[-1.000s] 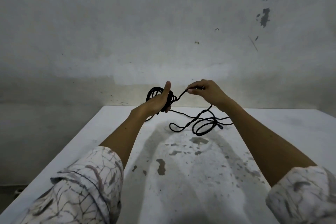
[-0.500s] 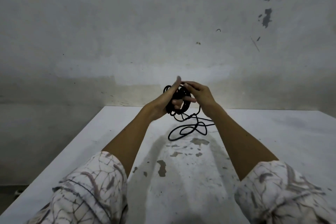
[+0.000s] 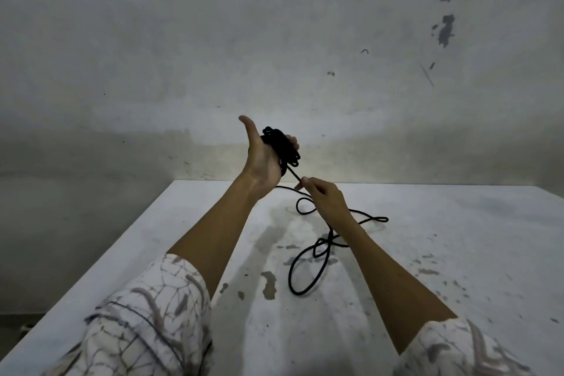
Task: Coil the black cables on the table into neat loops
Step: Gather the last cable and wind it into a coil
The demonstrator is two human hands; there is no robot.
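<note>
L hand raised above table far edge, wall behind; coil sits in its palm, w/ fingers around it. R hand just below, at 5 o'clock, pinching cable strand running from coil. Loose loops lie on table at 6 o'clock from R hand, btwn both forearms; one loop to 3 o'clock.

Loose cable loops sprawl mid-table; bare tabletop on both sides, seemingly.
</note>
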